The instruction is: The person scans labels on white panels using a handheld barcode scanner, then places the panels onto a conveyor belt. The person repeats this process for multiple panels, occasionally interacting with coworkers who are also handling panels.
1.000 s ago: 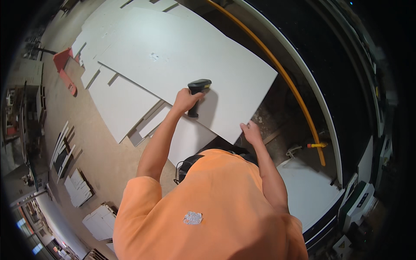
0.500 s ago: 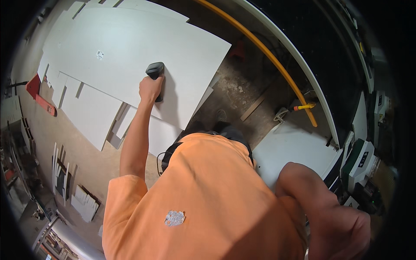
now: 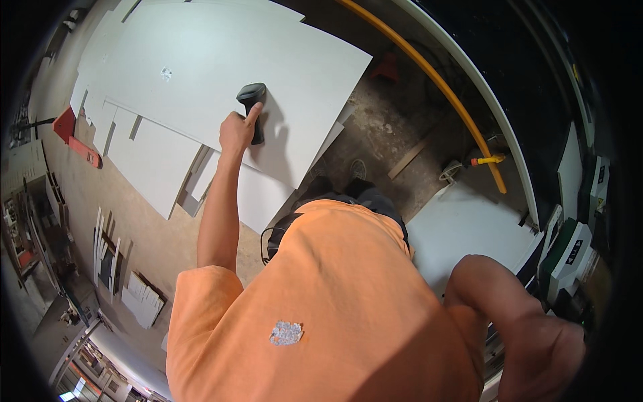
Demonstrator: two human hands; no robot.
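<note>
My left hand (image 3: pixel 237 134) is stretched out over a large white board, closed round the side of a black handheld scanner (image 3: pixel 253 96). The scanner's broad head points up and away, and its lower handle shows to the right of my fingers. Both stand over the white board (image 3: pixel 201 40), casting a shadow on it. At the lower right my right arm is bent sharply, and what looks like my right hand (image 3: pixel 562 352) is dim near the frame's rim. Its fingers cannot be made out.
More white boards (image 3: pixel 151 157) are stacked unevenly beneath the top one. A red pallet-jack part (image 3: pixel 84 153) stands at the left. A yellow hose (image 3: pixel 429 77) arcs along a machine's pale edge at the right. A white panel (image 3: pixel 469 231) lies right of my legs, and offcuts (image 3: pixel 143 300) lean at lower left.
The whole view has shifted, so the boards appear slightly right and higher. My left hand's grip on the scanner has changed, with the thumb further up and more of the handle showing.
</note>
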